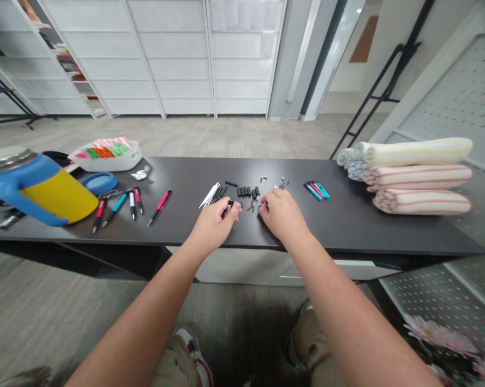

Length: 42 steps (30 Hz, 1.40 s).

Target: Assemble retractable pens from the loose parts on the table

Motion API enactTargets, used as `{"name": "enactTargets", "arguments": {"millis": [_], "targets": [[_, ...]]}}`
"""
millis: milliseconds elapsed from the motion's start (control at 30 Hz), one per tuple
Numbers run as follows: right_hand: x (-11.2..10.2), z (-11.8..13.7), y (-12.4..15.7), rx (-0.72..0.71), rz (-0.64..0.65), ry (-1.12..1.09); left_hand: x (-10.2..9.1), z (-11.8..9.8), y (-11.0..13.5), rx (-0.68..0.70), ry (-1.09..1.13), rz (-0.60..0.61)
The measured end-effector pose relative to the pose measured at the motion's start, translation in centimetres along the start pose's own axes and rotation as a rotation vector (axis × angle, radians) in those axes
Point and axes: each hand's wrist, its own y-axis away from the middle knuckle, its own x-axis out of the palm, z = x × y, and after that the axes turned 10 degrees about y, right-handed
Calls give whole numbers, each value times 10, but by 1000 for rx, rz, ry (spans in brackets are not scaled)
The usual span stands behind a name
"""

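My left hand (218,217) is closed, with a small black pen part (231,202) between thumb and fingers. My right hand (281,210) rests low over the table with its fingers curled together; whatever its fingertips hold is hidden. Between and beyond both hands lies a row of short black pen grips (247,191). White refill sticks (210,194) and thin black pen pieces (221,192) lie beyond my left hand. Small metal pen tips (282,183) are scattered past my right fingers. Several red and teal pen barrels (317,190) lie to the right.
Assembled pens (131,204) and a single red pen (160,207) lie on the left of the dark table (347,226). A blue-yellow mug (60,193), a blue lid (100,183) and a white basket (123,158) stand farther left. Rolled towels (421,177) are stacked at right.
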Motion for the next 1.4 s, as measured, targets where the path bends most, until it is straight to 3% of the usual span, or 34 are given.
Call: {"name": "enactTargets", "arguments": {"millis": [533, 1067, 1300, 1400], "targets": [[3, 0, -1, -6, 39, -19, 0, -1, 1, 10, -31, 36], [-3, -4, 0, 138, 39, -214, 1, -4, 1, 12, -42, 35], [-10, -7, 7, 257, -88, -95, 1, -2, 1, 4, -44, 43], [-14, -10, 13, 288, -61, -30, 1, -1, 1, 5, -34, 44]]}}
